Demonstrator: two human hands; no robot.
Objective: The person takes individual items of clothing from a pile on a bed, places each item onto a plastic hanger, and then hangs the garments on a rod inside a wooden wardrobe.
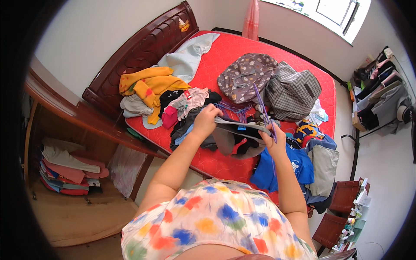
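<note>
A dark grey garment (224,140) hangs stretched between my hands over the red mattress, its lighter grey band spread at the top. My left hand (207,121) grips one end of that band. At the other end, my right hand (274,138) pinches the band and also holds a purple clothes hanger (262,105), which stands tilted upward. More purple hangers (235,110) lie in a tangle on the bed just beyond the garment. Near my right forearm is a blue printed T-shirt (286,167). A pile of dark clothes (188,125) lies beside my left hand.
Two stuffed fabric bags, one brown patterned (245,76) and one houndstooth (292,92), sit on the red mattress (224,53). A yellow garment (152,84) lies by the wooden headboard (146,48). An open wardrobe with folded clothes (70,165) stands left; a clothes rack (378,97) stands right.
</note>
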